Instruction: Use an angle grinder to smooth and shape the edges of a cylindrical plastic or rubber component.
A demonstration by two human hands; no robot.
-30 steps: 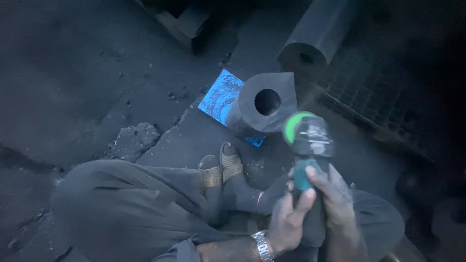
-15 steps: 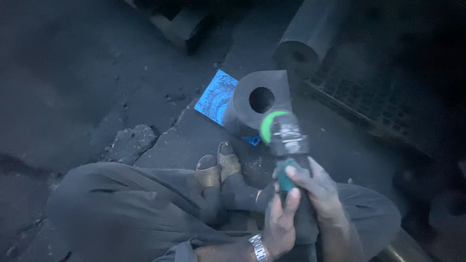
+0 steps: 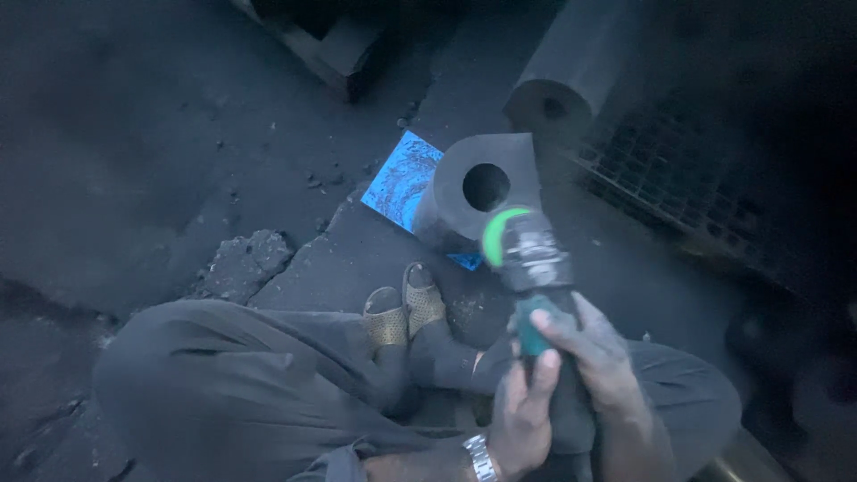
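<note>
Closest to the camera are two hands, both wrapped around one tool. The left hand (image 3: 520, 415), with a silver watch (image 3: 480, 457) on its wrist, curls its fingers tight around the back of the handle. The right hand (image 3: 600, 361) sits just ahead of it, fingers closed over the top. The tool is a dark hand grinder with a teal grip and a bright green ring at its head (image 3: 527, 259). I cannot tell if it is spinning.

Under the hands are the person's grey trouser legs, bent in a squat, and two tan woven sandals (image 3: 406, 312) side by side, just left of the hands.

Right past the tool's head stands one dark grey metal block with a round hole through it (image 3: 482, 192). The green ring is touching or almost touching the block's near face; I cannot tell which. It looks like the grinding step on that face. A good next move would need a firm two-hand hold and a steady head on the metal.

Under the block lies one blue flat sheet (image 3: 399, 178). Farther off, up and to the right, rests one long dark round pipe (image 3: 571, 71), beside a metal floor grate (image 3: 678, 178). One broken lump of concrete (image 3: 241, 263) sits well to the left.
</note>
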